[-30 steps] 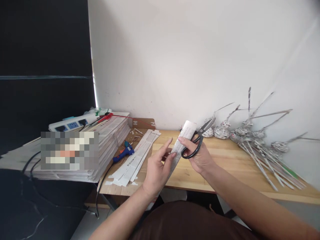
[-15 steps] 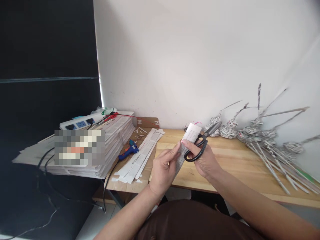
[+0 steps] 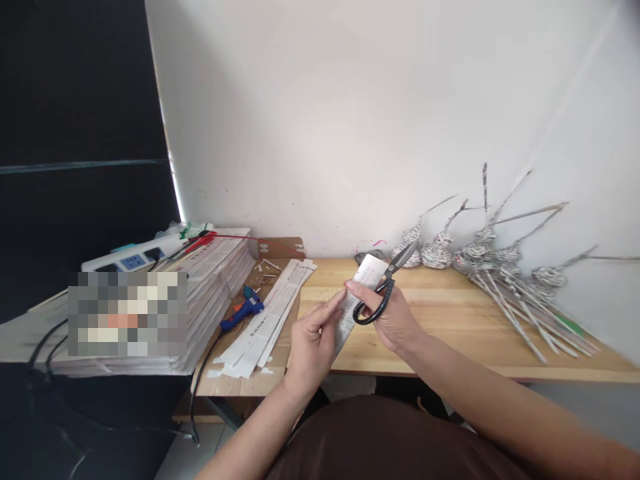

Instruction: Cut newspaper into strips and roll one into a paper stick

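Note:
Between my two hands a strip of printed newspaper (image 3: 371, 269) slants upward over the front of the table. My left hand (image 3: 313, 340) is closed on the strip's lower left side, thumb and fingers pinching it. My right hand (image 3: 393, 317) has a pair of black-handled scissors (image 3: 400, 259) hooked in it, with the blades pointing up and away to the right. The right thumb also presses on the strip, close to the left fingertips. The scissors' blades look closed and lie beside the paper. Some fingers of both hands are hidden behind the strip.
A blue glue gun (image 3: 243, 312) and several cut newspaper strips (image 3: 267, 320) lie on cardboard at the left. Beyond them stands a tall newspaper stack (image 3: 220, 287) bearing a power strip (image 3: 133, 260). Woven paper gourd shapes (image 3: 437, 252) and rolled paper sticks (image 3: 525, 327) occupy the table's right.
The whole view has shifted, so the table things appear further left. Both hands keep the same hold on the newspaper strip and scissors, with hardly any change in pose.

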Demonstrator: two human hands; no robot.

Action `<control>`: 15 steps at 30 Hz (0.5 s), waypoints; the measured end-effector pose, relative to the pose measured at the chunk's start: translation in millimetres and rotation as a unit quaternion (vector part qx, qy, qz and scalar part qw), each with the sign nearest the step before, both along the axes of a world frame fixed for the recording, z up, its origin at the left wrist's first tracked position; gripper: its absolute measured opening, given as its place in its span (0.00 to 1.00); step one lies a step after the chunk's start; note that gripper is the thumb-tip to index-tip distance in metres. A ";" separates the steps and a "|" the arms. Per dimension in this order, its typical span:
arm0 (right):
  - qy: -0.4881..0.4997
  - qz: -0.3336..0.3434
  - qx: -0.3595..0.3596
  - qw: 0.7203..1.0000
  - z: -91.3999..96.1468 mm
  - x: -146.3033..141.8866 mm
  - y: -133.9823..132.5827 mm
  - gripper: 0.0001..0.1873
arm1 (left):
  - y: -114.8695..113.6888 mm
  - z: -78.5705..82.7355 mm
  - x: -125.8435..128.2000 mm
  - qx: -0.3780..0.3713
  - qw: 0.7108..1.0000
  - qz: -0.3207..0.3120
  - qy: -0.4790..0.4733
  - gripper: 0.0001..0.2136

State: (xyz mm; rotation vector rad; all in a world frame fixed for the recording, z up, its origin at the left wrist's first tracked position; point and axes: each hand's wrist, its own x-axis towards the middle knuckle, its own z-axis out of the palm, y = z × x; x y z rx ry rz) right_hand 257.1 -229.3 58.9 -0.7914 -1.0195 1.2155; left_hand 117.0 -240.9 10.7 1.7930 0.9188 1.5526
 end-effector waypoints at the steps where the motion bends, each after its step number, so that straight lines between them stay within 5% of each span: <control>1: -0.004 -0.005 -0.002 1.000 0.1 -0.2 -0.4 0.12 | 0.0 -1.1 0.3 -0.004 1.000 -0.004 -0.003 0.16; 15: -0.097 0.008 0.022 0.995 -5.9 10.8 -2.0 0.13 | -0.1 -1.9 -4.2 -0.072 0.997 0.009 -0.029 0.14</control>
